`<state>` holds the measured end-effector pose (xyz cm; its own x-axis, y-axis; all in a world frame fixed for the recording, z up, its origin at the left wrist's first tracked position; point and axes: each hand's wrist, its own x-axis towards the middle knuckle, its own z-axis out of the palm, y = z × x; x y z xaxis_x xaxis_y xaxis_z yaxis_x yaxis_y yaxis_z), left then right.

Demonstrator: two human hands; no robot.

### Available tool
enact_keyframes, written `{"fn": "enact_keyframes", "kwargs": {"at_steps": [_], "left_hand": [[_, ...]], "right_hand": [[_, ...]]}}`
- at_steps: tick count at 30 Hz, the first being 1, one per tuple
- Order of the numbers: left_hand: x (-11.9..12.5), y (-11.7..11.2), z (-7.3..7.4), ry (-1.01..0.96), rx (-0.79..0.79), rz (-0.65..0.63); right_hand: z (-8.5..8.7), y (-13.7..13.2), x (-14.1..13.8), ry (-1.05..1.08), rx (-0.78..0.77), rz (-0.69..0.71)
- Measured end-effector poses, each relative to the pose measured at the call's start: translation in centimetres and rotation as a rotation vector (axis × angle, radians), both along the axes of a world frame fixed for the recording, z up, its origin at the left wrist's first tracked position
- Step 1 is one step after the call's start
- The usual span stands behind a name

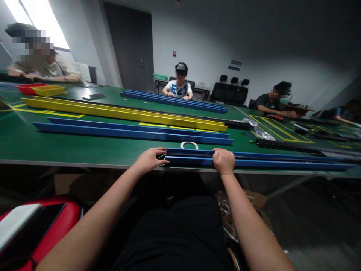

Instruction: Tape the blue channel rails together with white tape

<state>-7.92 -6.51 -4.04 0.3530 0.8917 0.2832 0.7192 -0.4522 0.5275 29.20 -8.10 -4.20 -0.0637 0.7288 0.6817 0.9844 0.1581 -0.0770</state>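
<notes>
A long blue channel-shaped rail (267, 163) lies along the front edge of the green table, reaching far to the right. My left hand (149, 160) is at its left end, with fingers and thumb curled around the two side walls. Something small and dark shows between those fingers, too hidden to name. Farther right along the same rail, my right hand (224, 161) is closed over it, knuckles up. Just behind the rail, between my hands, lies a white ring (189, 145), perhaps a roll of tape.
Behind are more blue rails (135, 134), a yellow rail (124, 114) and further blue rails (175, 101). Red (28, 89) and yellow trays (49, 90) stand at the left. Dark strips (296, 146) lie at the right. Several people sit around the green table (84, 148). A red stool (62, 222) stands below left.
</notes>
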Motion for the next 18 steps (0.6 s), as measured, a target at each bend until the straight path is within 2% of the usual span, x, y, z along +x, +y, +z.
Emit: {"fn": "enact_keyframes", "kwargs": {"at_steps": [3,12,18], "left_hand": [[0.03,-0.35,-0.05,-0.019,0.009,0.027],[-0.08,0.03,-0.27,0.098,0.037,-0.015],[-0.13,0.28,-0.23,0.102,0.054,-0.028]], "right_hand": [[0.02,-0.02,-0.01,-0.006,0.004,-0.003],[0.04,-0.03,-0.11,0.019,0.005,0.009],[0.0,0.0,-0.08,0.015,-0.003,-0.001]]}}
